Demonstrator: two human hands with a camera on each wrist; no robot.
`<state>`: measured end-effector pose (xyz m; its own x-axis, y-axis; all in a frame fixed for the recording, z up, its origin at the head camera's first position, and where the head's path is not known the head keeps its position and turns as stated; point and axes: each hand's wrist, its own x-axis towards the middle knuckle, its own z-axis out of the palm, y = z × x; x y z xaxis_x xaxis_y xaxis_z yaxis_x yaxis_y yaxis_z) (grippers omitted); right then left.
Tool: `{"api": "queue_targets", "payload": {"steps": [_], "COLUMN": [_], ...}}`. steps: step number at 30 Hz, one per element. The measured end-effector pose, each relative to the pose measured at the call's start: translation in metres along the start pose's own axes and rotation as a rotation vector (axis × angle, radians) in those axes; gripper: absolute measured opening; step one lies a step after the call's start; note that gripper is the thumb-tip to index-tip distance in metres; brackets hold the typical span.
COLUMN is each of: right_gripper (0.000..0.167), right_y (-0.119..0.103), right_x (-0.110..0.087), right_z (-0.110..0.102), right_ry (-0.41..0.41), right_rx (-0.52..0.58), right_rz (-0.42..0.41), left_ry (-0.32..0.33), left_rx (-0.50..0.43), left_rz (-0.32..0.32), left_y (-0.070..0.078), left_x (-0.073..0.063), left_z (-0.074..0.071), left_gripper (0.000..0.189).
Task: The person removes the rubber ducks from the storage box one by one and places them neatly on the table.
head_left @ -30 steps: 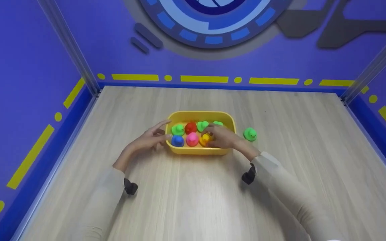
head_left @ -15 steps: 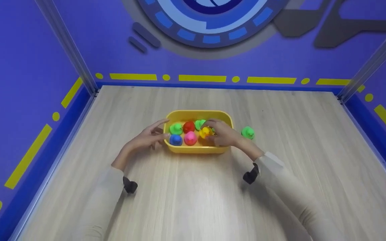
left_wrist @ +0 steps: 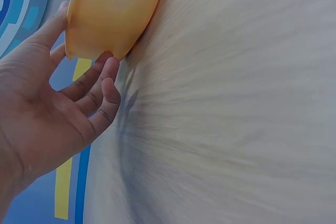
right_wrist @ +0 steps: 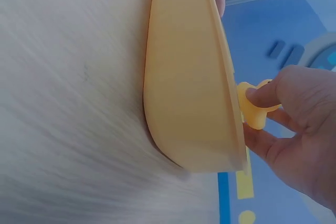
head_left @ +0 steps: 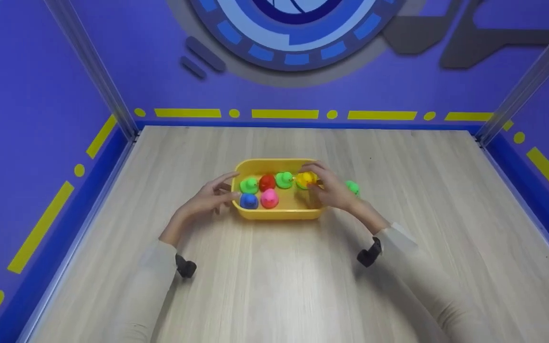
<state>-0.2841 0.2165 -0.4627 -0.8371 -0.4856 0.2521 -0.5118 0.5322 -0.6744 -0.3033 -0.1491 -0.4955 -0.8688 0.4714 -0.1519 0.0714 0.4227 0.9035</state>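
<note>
Yellow duck (head_left: pixel 306 179) hangs pinched in the right grip (head_left: pixel 331 188).

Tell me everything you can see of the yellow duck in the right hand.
The yellow duck is a small, bright yellow toy with a smooth surface that looks like plastic or rubber. The right hand pinches it with thumb and fingers, partly hiding it. It is over the far right part of the yellow bin, and the right wrist view shows it above the rim. Its exact tilt is unclear.
</note>
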Motion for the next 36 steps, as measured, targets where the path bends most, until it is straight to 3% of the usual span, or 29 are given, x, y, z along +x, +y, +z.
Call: {"api": "queue_targets", "payload": {"steps": [11, 19, 30, 36], "right_gripper": [0.034, 0.033, 0.035, 0.036], "right_y": [0.009, 0.014, 0.016, 0.022], "right_x": [-0.015, -0.024, -0.032, -0.037], "right_z": [-0.014, -0.026, -0.038, -0.043], "right_ry": [0.097, 0.132, 0.134, 0.169], "right_rx": [0.048, 0.022, 0.028, 0.012], "right_rz": [-0.016, 0.019, 0.127, 0.157], "left_ry": [-0.015, -0.039, -0.006, -0.052], "left_rx": [0.015, 0.009, -0.057, -0.088], "left_rz": [-0.027, -0.010, -0.033, -0.060], "left_y": [0.002, 0.003, 0.002, 0.003], "left_x": [0.000, 0.000, 0.001, 0.002], "left_z": [-0.006, -0.005, -0.003, -0.004], "left_gripper": [0.073, 0.075, 0.075, 0.081]}}
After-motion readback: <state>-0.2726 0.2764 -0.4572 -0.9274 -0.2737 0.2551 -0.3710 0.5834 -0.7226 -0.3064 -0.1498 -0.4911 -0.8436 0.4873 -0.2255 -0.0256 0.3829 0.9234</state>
